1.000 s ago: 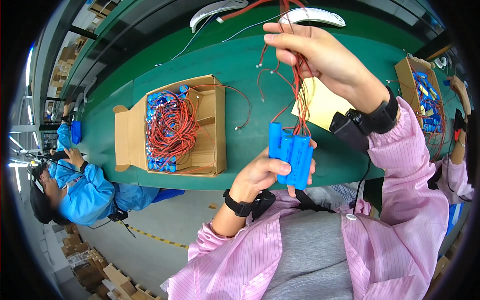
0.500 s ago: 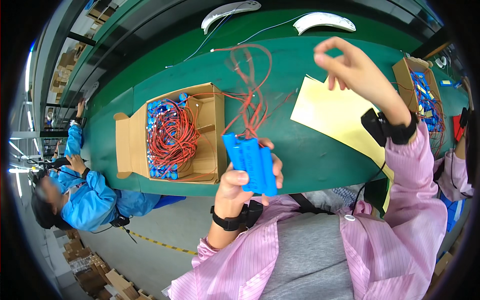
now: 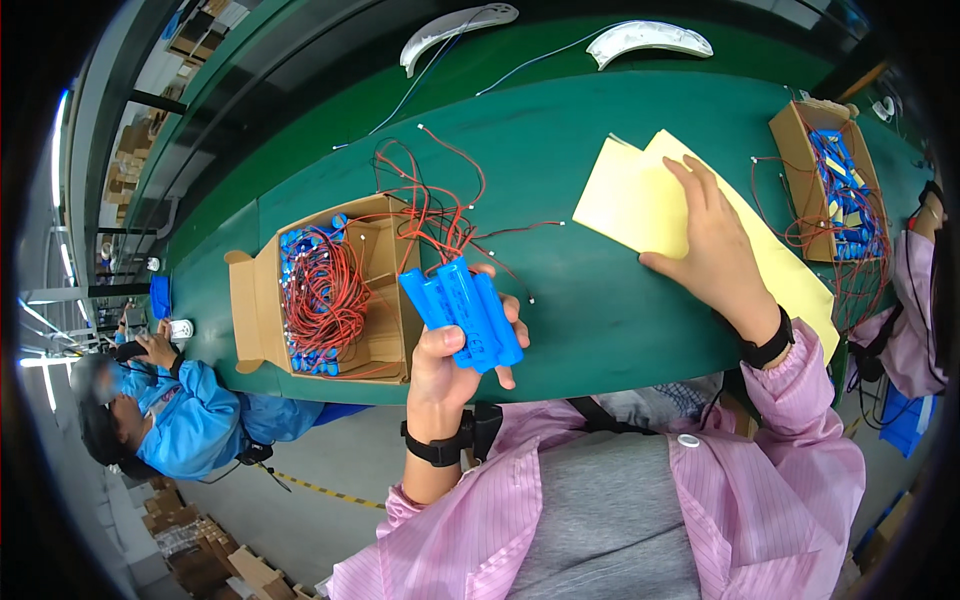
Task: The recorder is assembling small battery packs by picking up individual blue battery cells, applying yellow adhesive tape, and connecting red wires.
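My left hand (image 3: pixel 450 362) grips a blue battery pack (image 3: pixel 463 310) of several cylinders side by side, held above the front edge of the green table (image 3: pixel 560 150). Red wires (image 3: pixel 430 215) trail from the pack up over the table and toward the open cardboard box (image 3: pixel 385 345) at the left. That box holds more blue battery packs (image 3: pixel 300 245) tangled in red wire. My right hand (image 3: pixel 712 245) lies flat, fingers spread, on a stack of yellow sheets (image 3: pixel 640 195) to the right.
A second cardboard box (image 3: pixel 800 135) with blue packs and wires stands at the far right, beside another person's pink sleeve (image 3: pixel 915 300). A person in blue (image 3: pixel 190 420) sits at the left. Two white curved lamps (image 3: pixel 650 38) lie at the table's far side.
My right hand let go of the red wires and dropped from up high onto the yellow sheets. My left hand swung the battery pack leftward and the wires now lie on the table.
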`<state>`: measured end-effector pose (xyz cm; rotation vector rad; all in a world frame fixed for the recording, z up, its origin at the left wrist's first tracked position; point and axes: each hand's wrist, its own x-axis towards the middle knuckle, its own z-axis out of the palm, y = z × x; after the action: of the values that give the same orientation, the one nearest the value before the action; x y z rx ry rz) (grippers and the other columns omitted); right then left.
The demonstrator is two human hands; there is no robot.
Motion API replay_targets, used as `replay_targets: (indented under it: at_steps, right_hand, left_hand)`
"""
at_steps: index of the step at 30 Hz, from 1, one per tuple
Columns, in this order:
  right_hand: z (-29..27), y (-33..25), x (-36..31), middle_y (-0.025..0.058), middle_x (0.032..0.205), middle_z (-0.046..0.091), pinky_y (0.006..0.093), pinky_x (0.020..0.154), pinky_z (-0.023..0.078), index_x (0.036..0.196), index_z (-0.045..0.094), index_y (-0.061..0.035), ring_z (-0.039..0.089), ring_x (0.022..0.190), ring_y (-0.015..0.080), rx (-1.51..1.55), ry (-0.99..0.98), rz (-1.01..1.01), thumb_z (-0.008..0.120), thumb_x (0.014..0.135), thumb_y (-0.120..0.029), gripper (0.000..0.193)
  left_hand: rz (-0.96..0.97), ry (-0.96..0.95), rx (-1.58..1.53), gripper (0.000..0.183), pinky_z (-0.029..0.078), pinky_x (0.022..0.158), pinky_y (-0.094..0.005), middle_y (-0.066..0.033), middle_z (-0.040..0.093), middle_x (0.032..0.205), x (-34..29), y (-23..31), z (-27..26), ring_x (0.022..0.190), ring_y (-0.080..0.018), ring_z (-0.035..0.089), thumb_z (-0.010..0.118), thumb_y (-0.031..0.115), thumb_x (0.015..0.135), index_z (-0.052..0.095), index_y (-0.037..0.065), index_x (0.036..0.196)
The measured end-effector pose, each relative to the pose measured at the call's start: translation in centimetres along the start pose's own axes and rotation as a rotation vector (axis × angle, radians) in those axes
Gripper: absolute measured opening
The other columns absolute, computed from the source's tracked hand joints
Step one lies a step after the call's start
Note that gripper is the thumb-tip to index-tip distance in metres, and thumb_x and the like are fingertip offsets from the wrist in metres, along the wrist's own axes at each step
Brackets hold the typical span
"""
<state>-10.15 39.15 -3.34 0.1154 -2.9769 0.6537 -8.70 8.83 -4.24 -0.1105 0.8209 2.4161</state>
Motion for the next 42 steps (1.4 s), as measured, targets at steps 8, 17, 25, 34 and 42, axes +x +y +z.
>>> replay_targets:
  at_steps: [8,17,25,34,42]
  right_hand:
    - [-0.7,2.0,0.1,0.0240,0.136,0.042,0.0430,0.101,0.041,0.138,0.036,-0.0033,0.046,0.123,0.0394,-0.026,0.164,-0.048,0.080,0.071,-0.025,0.083]
    - [0.6,-5.4,-1.8,0.0250,0.132,0.050,0.0387,0.095,0.046,0.138,0.034,0.0057,0.058,0.113,0.0318,1.113,-0.490,0.139,0.057,0.096,-0.033,0.062]
    - [4.3,-6.1,-1.1,0.0196,0.105,0.059,0.0383,0.080,0.051,0.130,0.047,0.0039,0.064,0.094,0.0322,0.653,-0.212,0.134,0.063,0.086,-0.011,0.049]
    - [3.9,-6.4,-0.8,0.0111,0.076,0.063,0.0357,0.064,0.053,0.117,0.058,-0.0029,0.066,0.067,0.0249,0.464,-0.111,0.157,0.075,0.075,-0.010,0.046]
    - [0.8,-4.1,-1.1,0.0071,0.081,0.062,0.0346,0.062,0.051,0.108,0.063,-0.0089,0.062,0.065,0.0228,0.330,-0.106,0.148,0.073,0.076,-0.010,0.034]
  left_hand:
    - [0.002,0.072,0.167,0.073,0.061,0.046,-0.0398,-0.0182,0.061,0.100,1.5,0.4,1.8,0.086,-0.0334,0.066,0.072,0.029,0.071,0.041,0.004,0.133]
    - [-0.166,0.249,0.599,0.047,0.061,0.057,-0.0325,-0.0112,0.064,0.103,4.1,-2.1,3.7,0.087,-0.0199,0.067,0.067,0.017,0.088,0.047,0.000,0.126]
    - [-0.034,0.335,0.887,0.057,0.060,0.069,-0.0338,-0.0149,0.053,0.119,4.2,-3.2,3.4,0.100,-0.0195,0.061,0.058,0.027,0.096,0.032,-0.002,0.137]
    - [0.216,0.445,1.626,0.062,0.045,0.094,-0.0402,-0.0232,0.045,0.134,2.3,-2.2,2.5,0.117,-0.0343,0.053,0.053,0.023,0.098,0.024,-0.004,0.145]
    - [0.285,0.521,1.869,0.052,0.038,0.103,-0.0436,-0.0232,0.043,0.139,0.0,-1.4,4.5,0.126,-0.0397,0.044,0.059,0.022,0.093,0.043,-0.003,0.135]
